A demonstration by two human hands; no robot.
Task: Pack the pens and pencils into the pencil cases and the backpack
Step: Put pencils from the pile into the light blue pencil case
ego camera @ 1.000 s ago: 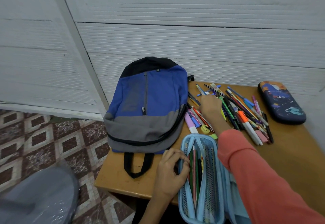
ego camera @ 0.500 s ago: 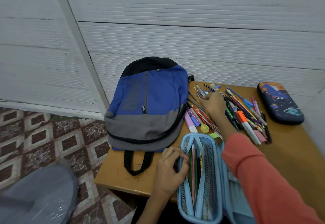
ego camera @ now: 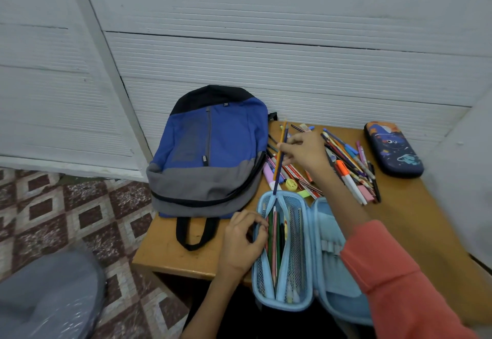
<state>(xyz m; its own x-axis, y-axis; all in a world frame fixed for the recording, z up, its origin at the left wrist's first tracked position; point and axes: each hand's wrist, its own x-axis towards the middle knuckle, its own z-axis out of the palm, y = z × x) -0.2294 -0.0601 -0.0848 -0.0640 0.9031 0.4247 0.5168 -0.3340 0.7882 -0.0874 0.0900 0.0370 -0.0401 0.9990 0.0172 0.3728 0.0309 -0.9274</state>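
Right hand [ego camera: 303, 152] pinches two pencils [ego camera: 278, 171], tips at the rim of the open blue pencil case [ego camera: 308, 258]. Left hand [ego camera: 242, 240] grips its mesh pocket. Backpack [ego camera: 210, 152] crowds centre-left, pen pile [ego camera: 348, 168] centre-right, dark pencil case [ego camera: 392, 149] far right. Bare surface [ego camera: 412, 219] lower right.

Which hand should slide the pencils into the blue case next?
Right. The right hand pinches two pencils, their lower tips at the far end of the case. The left hand grips the case's inner edge, holding it open.

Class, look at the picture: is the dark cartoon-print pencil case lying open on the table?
No: the dark cartoon-print pencil case lies closed, lid down, near the far right corner of the table.
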